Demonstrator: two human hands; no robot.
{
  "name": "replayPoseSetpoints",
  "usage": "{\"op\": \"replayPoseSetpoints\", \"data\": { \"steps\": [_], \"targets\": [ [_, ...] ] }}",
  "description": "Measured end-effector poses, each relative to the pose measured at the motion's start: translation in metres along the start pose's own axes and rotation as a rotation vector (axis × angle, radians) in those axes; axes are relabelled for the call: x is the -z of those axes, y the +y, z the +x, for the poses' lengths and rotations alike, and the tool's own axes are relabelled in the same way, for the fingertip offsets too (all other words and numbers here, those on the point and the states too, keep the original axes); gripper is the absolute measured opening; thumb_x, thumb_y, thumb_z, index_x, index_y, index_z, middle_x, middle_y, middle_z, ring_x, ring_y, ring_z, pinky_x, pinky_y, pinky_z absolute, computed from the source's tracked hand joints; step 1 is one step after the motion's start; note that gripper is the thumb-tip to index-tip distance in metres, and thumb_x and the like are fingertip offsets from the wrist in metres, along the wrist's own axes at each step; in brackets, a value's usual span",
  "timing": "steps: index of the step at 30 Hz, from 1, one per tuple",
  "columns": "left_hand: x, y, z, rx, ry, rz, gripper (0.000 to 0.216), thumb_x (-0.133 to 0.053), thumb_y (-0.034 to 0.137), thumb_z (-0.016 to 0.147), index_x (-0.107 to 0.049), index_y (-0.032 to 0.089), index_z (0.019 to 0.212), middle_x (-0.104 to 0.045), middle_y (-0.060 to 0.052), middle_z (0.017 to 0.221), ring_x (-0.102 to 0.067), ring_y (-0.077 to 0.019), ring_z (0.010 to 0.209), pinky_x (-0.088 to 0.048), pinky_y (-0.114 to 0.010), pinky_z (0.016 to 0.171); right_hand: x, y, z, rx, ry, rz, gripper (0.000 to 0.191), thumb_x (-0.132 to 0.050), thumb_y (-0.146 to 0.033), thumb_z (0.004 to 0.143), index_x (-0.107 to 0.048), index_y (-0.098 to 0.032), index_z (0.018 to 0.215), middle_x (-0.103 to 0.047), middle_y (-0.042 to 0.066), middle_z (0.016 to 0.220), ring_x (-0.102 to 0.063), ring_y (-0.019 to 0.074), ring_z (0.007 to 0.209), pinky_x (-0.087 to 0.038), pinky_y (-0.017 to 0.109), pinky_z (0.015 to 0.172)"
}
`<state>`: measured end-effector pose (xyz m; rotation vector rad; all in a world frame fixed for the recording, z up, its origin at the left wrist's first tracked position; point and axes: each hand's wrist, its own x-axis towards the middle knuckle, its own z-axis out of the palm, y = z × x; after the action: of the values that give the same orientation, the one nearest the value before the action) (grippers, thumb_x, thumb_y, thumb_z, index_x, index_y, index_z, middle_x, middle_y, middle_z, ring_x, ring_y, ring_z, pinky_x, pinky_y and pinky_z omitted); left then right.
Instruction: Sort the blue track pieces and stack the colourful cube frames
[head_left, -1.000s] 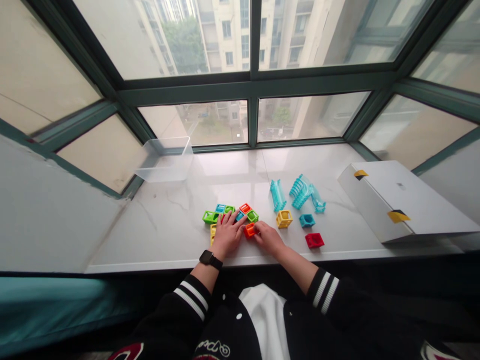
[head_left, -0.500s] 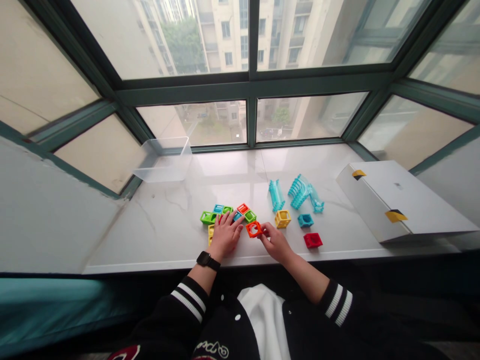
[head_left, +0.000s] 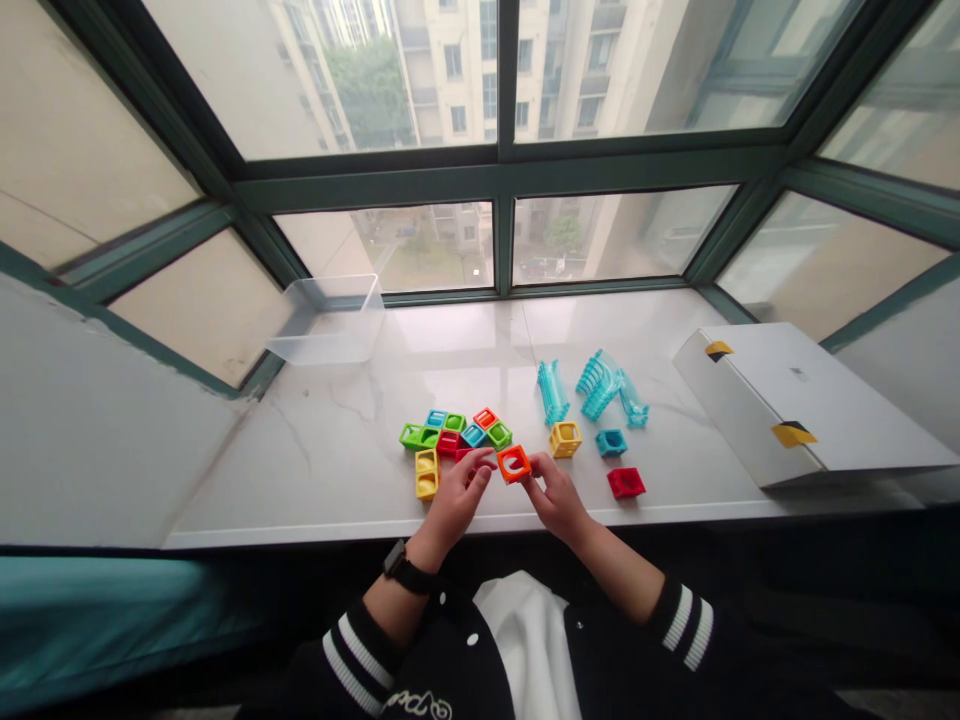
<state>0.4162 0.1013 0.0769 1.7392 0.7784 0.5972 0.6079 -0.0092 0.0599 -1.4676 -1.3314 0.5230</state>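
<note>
Between thumb and fingers my right hand (head_left: 557,497) grips an orange cube block (head_left: 514,464) with a round hole, its open face turned up toward me. Just left of that block is my left hand (head_left: 460,492), fingers apart and holding nothing. Beyond and beside the left hand lies a cluster of joined cube blocks: green blocks (head_left: 418,437), a red block (head_left: 449,443), blue and orange ones, and a yellow pair (head_left: 427,474). Part of a red block is hidden behind my left fingers. To the right sit a loose yellow block (head_left: 565,439), a teal block (head_left: 611,442) and a red block (head_left: 626,483).
Clear blue track pieces (head_left: 553,391) lie behind the loose blocks, a curved one (head_left: 598,384) among them. A transparent plastic bin (head_left: 330,348) stands at the back left. On the right rests a white box (head_left: 817,400) with yellow-black tape. Windows enclose the white sill (head_left: 300,490).
My left hand has drawn back from the block cluster toward me and opened beside the orange block. My right hand has shifted slightly right and nearer, tilting the orange block's face up.
</note>
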Motion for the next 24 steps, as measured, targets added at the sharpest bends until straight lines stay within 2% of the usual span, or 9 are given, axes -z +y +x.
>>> {"op": "replayPoseSetpoints", "data": {
  "steps": [5,7,9,12,14,20,24],
  "targets": [
    [-0.019,0.002,-0.003,0.152,-0.012,-0.253,0.055,-0.069,0.056,0.093,-0.061,0.023,0.136,-0.073,-0.009,0.116,-0.07,-0.0206,0.091,-0.057,-0.03,0.07,-0.001,-0.003,-0.001,0.034,-0.007,-0.004,0.019,-0.054,-0.04,0.107,-0.063,-0.024,0.111,-0.074,0.006,0.101,-0.071,0.0214,0.089,-0.057,0.035,0.081],
    [-0.021,0.003,-0.002,0.162,-0.01,-0.325,0.054,-0.072,0.053,0.091,-0.062,0.023,0.134,-0.073,-0.011,0.12,-0.071,-0.0225,0.098,-0.059,-0.032,0.073,0.001,-0.005,-0.001,0.043,-0.018,-0.005,0.018,-0.055,-0.039,0.106,-0.063,-0.024,0.112,-0.073,0.006,0.102,-0.07,0.0214,0.09,-0.057,0.035,0.081],
    [-0.021,0.005,-0.002,0.145,-0.009,-0.356,0.052,-0.073,0.05,0.09,-0.062,0.023,0.133,-0.071,-0.013,0.127,-0.071,-0.0255,0.109,-0.061,-0.036,0.083,0.004,-0.007,-0.001,0.059,-0.045,0.004,0.018,-0.058,-0.039,0.103,-0.064,-0.025,0.114,-0.073,0.006,0.104,-0.07,0.0218,0.091,-0.057,0.036,0.083],
    [-0.021,0.009,-0.004,0.089,0.013,-0.344,0.05,-0.074,0.044,0.09,-0.061,0.023,0.133,-0.071,-0.013,0.129,-0.07,-0.0271,0.117,-0.06,-0.043,0.098,0.007,-0.011,0.0,0.082,-0.084,0.04,0.023,-0.06,-0.041,0.1,-0.064,-0.024,0.116,-0.073,0.006,0.109,-0.069,0.0225,0.094,-0.058,0.036,0.084],
    [-0.021,0.013,-0.007,0.039,0.033,-0.299,0.049,-0.076,0.041,0.09,-0.061,0.023,0.133,-0.071,-0.012,0.13,-0.072,-0.0262,0.114,-0.06,-0.045,0.101,0.007,-0.012,0.001,0.066,-0.083,0.052,0.023,-0.06,-0.041,0.1,-0.065,-0.024,0.114,-0.073,0.006,0.107,-0.069,0.0221,0.093,-0.058,0.036,0.083],
    [-0.023,0.027,-0.013,-0.147,0.086,-0.064,0.046,-0.074,0.029,0.088,-0.063,0.026,0.133,-0.069,-0.009,0.128,-0.071,-0.0234,0.108,-0.061,-0.042,0.096,0.002,-0.011,0.001,0.017,0.026,-0.016,0.016,-0.058,-0.036,0.102,-0.068,-0.024,0.104,-0.073,0.005,0.095,-0.069,0.0217,0.085,-0.059,0.036,0.077],
    [-0.026,0.03,-0.01,-0.07,0.106,-0.125,0.043,-0.076,0.033,0.087,-0.064,0.025,0.128,-0.071,-0.008,0.118,-0.071,-0.0204,0.095,-0.062,-0.039,0.089,0.004,-0.01,-0.001,0.083,0.105,0.006,0.02,-0.06,-0.037,0.102,-0.064,-0.025,0.117,-0.071,0.008,0.109,-0.071,0.0232,0.096,-0.063,0.036,0.079]
  ]
}}
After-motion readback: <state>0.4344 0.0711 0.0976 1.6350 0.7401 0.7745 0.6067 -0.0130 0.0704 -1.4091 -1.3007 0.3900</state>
